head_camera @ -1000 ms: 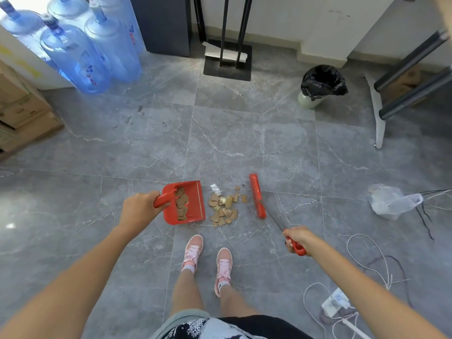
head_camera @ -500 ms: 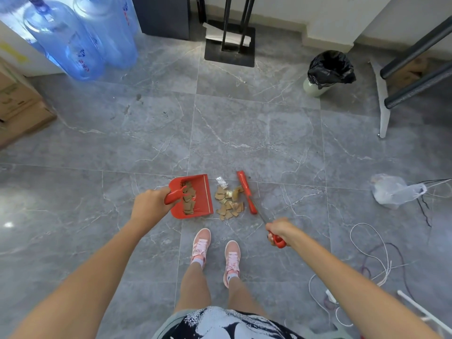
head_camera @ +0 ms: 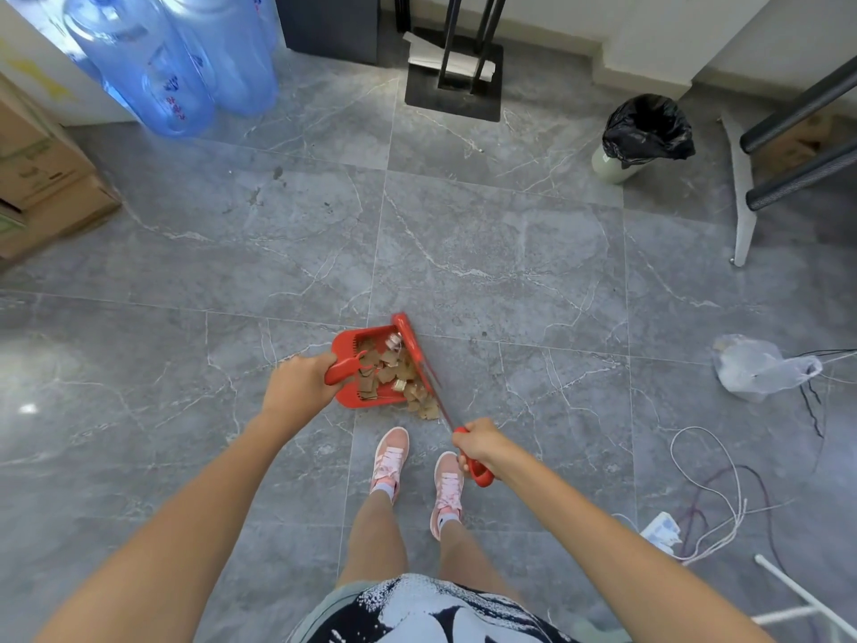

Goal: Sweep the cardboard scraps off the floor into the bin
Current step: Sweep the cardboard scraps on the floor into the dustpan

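Observation:
A red dustpan (head_camera: 348,397) rests on the grey tiled floor just ahead of my feet, its handle gripped by my left hand (head_camera: 297,387). Brown cardboard scraps (head_camera: 388,368) fill its tray, and a few lie at its near right lip. My right hand (head_camera: 480,445) grips the red handle of a small red brush (head_camera: 410,338), whose head presses against the dustpan's open right edge. The bin (head_camera: 642,134), pale with a black bag liner, stands far off at the upper right.
Blue water jugs (head_camera: 181,62) and cardboard boxes (head_camera: 41,178) stand at the upper left. A black stand base (head_camera: 454,81) is at top centre, a chair leg (head_camera: 742,187) at right. A plastic bag (head_camera: 756,368) and loose cables (head_camera: 714,498) lie at the right.
The brush has swept left up to the dustpan's edge, pushing the pile of scraps off the floor into the tray. Both hands came closer together.

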A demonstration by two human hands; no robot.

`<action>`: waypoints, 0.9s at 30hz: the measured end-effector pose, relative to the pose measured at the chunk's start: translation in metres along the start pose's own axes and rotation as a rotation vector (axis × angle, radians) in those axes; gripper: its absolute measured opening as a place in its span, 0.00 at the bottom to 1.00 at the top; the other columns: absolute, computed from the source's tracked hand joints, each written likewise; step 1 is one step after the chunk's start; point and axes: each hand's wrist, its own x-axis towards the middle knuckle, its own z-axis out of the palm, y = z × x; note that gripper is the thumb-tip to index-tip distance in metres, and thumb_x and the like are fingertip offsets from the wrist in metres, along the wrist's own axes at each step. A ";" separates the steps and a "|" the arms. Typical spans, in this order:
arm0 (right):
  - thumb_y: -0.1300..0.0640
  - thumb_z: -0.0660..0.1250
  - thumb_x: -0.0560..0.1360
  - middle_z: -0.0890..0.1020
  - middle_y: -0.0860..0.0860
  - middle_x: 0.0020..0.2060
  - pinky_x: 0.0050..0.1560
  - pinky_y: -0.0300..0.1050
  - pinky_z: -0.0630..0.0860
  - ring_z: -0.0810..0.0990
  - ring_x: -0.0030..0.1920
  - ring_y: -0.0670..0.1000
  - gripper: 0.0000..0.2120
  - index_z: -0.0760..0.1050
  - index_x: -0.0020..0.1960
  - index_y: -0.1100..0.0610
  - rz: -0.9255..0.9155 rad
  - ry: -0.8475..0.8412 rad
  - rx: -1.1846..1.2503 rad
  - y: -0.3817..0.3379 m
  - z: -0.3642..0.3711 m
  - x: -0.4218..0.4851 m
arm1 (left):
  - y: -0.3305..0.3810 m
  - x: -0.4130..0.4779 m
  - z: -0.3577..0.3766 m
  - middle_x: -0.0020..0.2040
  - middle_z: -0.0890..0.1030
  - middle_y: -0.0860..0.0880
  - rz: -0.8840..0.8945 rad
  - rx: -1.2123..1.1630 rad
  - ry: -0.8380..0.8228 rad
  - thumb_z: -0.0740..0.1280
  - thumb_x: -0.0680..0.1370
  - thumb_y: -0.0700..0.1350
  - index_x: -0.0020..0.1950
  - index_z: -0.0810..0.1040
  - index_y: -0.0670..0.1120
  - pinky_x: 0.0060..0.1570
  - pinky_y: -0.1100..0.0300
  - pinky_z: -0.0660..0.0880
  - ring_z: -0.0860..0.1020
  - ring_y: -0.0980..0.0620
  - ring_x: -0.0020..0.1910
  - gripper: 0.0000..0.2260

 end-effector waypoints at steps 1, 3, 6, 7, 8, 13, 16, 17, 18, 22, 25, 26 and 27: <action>0.65 0.56 0.77 0.71 0.56 0.24 0.22 0.37 0.67 0.68 0.18 0.49 0.05 0.68 0.43 0.61 0.002 -0.014 0.017 -0.002 0.008 -0.002 | 0.000 0.000 -0.001 0.25 0.73 0.50 -0.008 -0.008 -0.006 0.72 0.73 0.54 0.34 0.72 0.46 0.27 0.61 0.65 0.71 0.47 0.24 0.16; 0.64 0.56 0.76 0.70 0.56 0.24 0.25 0.40 0.67 0.68 0.18 0.50 0.05 0.67 0.42 0.61 0.009 -0.049 0.053 -0.002 0.021 -0.006 | 0.001 0.002 -0.002 0.24 0.71 0.51 -0.019 -0.014 -0.018 0.72 0.73 0.54 0.33 0.70 0.47 0.27 0.60 0.65 0.70 0.47 0.25 0.17; 0.61 0.57 0.77 0.71 0.55 0.25 0.26 0.42 0.69 0.69 0.22 0.50 0.06 0.68 0.42 0.61 0.007 -0.068 0.067 -0.001 0.033 -0.017 | 0.003 0.004 -0.004 0.25 0.68 0.53 -0.026 -0.018 -0.037 0.71 0.74 0.55 0.33 0.67 0.48 0.28 0.59 0.66 0.71 0.47 0.26 0.18; 0.60 0.57 0.78 0.71 0.55 0.25 0.26 0.42 0.69 0.69 0.22 0.50 0.06 0.68 0.42 0.61 0.003 -0.073 0.070 0.000 0.033 -0.021 | 0.004 0.005 -0.005 0.25 0.69 0.53 -0.021 -0.017 -0.033 0.71 0.74 0.55 0.33 0.67 0.48 0.28 0.60 0.65 0.71 0.47 0.26 0.18; 0.61 0.57 0.78 0.71 0.55 0.25 0.25 0.41 0.69 0.69 0.22 0.50 0.07 0.68 0.41 0.61 0.001 -0.082 0.079 0.002 0.030 -0.025 | 0.005 0.006 -0.006 0.25 0.69 0.53 -0.012 -0.018 -0.020 0.71 0.74 0.55 0.33 0.67 0.49 0.27 0.60 0.64 0.71 0.47 0.25 0.18; 0.67 0.55 0.78 0.68 0.54 0.27 0.17 0.31 0.63 0.65 0.14 0.44 0.10 0.66 0.38 0.60 0.020 -0.138 0.262 0.015 -0.007 -0.044 | 0.010 0.001 -0.004 0.23 0.69 0.52 0.013 -0.012 0.059 0.73 0.72 0.55 0.31 0.69 0.47 0.24 0.64 0.60 0.68 0.49 0.22 0.19; 0.67 0.58 0.78 0.67 0.54 0.28 0.16 0.30 0.62 0.65 0.14 0.43 0.07 0.68 0.42 0.60 0.039 -0.168 0.374 0.027 -0.046 -0.054 | 0.009 -0.002 -0.006 0.23 0.73 0.49 0.010 0.002 0.106 0.75 0.71 0.54 0.32 0.73 0.45 0.25 0.64 0.61 0.67 0.48 0.21 0.17; 0.66 0.59 0.79 0.67 0.55 0.28 0.15 0.30 0.62 0.64 0.14 0.43 0.06 0.68 0.43 0.60 0.047 -0.174 0.397 0.032 -0.059 -0.056 | 0.009 -0.003 -0.009 0.22 0.73 0.48 0.010 -0.005 0.119 0.75 0.70 0.53 0.32 0.73 0.45 0.25 0.64 0.60 0.66 0.49 0.21 0.17; 0.65 0.59 0.79 0.67 0.55 0.29 0.15 0.29 0.61 0.64 0.14 0.43 0.06 0.68 0.44 0.59 0.056 -0.178 0.416 0.036 -0.072 -0.059 | 0.009 -0.003 -0.012 0.22 0.73 0.48 0.012 -0.011 0.134 0.76 0.70 0.52 0.32 0.73 0.45 0.26 0.64 0.59 0.65 0.49 0.21 0.17; 0.64 0.58 0.80 0.67 0.55 0.29 0.14 0.29 0.61 0.63 0.14 0.43 0.05 0.67 0.45 0.58 0.067 -0.183 0.440 0.042 -0.112 -0.069 | 0.009 -0.005 -0.023 0.20 0.71 0.49 0.002 -0.001 0.183 0.75 0.70 0.54 0.30 0.72 0.46 0.25 0.67 0.56 0.64 0.49 0.20 0.18; 0.64 0.59 0.80 0.67 0.55 0.30 0.13 0.29 0.61 0.63 0.14 0.43 0.04 0.67 0.46 0.59 0.059 -0.169 0.434 0.040 -0.131 -0.072 | 0.010 -0.005 -0.027 0.21 0.69 0.51 -0.036 -0.007 0.185 0.73 0.71 0.57 0.29 0.65 0.49 0.24 0.63 0.59 0.68 0.47 0.21 0.21; 0.64 0.59 0.80 0.68 0.55 0.30 0.13 0.30 0.61 0.63 0.14 0.43 0.03 0.67 0.47 0.59 0.059 -0.164 0.435 0.039 -0.138 -0.072 | 0.011 -0.006 -0.028 0.21 0.69 0.51 -0.051 -0.016 0.190 0.73 0.71 0.57 0.29 0.65 0.49 0.24 0.63 0.59 0.69 0.47 0.21 0.21; 0.64 0.59 0.80 0.68 0.55 0.30 0.13 0.30 0.61 0.63 0.14 0.43 0.04 0.67 0.46 0.60 0.061 -0.157 0.437 0.038 -0.144 -0.072 | 0.012 -0.006 -0.029 0.21 0.69 0.51 -0.064 -0.026 0.196 0.73 0.71 0.57 0.29 0.66 0.48 0.24 0.62 0.59 0.70 0.46 0.21 0.22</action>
